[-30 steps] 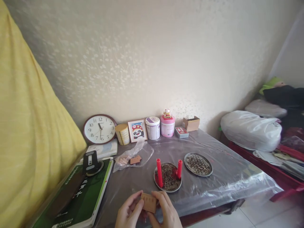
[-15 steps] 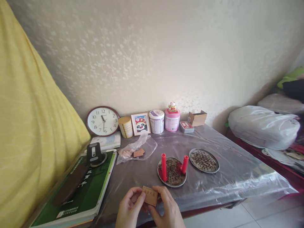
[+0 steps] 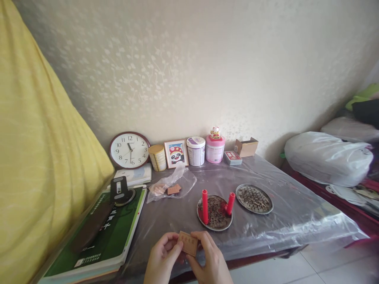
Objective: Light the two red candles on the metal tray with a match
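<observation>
A small brown matchbox (image 3: 188, 243) with dark printed characters is held up at the table's front edge, its printed face tilted toward me. My left hand (image 3: 162, 254) pinches its left end, thumb on the front. On the other side, my right hand (image 3: 209, 256) grips the right edge between thumb and fingers. Beyond the hands, two red candles (image 3: 205, 208) stand on a round, dirty metal plate (image 3: 218, 229), the right one shorter and leaning slightly. Neither wick shows a flame. A clear plastic bag (image 3: 189, 182) lies farther back with similar brown pieces (image 3: 174, 189) in or on it.
A second round plate (image 3: 254, 199) holds thin sticks. Green books (image 3: 124, 232) with a dark long object (image 3: 94, 228) lie left. Along the wall stand a clock (image 3: 130, 150), tins (image 3: 158, 157), a framed panda picture (image 3: 176, 154), tubs (image 3: 196, 152) and an open carton (image 3: 246, 148).
The view has shifted very slightly. Both hands keep hold of the matchbox in nearly the same place, and nothing on the table has moved.
</observation>
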A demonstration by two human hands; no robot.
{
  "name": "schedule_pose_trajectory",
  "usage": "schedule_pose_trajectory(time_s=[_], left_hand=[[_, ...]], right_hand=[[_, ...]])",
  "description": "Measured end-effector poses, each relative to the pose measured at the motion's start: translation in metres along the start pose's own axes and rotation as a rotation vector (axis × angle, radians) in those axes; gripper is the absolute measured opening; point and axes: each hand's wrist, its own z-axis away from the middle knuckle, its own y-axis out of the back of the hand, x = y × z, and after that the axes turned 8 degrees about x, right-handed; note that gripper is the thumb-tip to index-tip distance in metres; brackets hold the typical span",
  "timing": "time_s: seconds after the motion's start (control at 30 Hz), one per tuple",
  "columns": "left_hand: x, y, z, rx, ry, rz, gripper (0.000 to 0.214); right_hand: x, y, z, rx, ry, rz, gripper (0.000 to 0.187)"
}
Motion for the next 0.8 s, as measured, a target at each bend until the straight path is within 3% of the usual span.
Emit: schedule_pose_trajectory(time_s=[0.23,0.57,0.8], left_hand=[[-0.0049,-0.0013,0.0025,0.086,-0.061,-0.097,0.034],[-0.0072,0.0038,-0.0004,0.029,-0.025,-0.185,0.035],[0.0012,-0.0003,0.0029,0.064,-0.025,-0.200,0.039]], right_hand=[[0.0019,-0.0021,0.0015,-0.019,0.042,0.031,0.047],[0.0024,-0.0026,0.0018,-0.117,0.073,0.088,0.048],[-0.0035,0.0012,0.0001,-0.094,-0.073,0.084,0.032]])
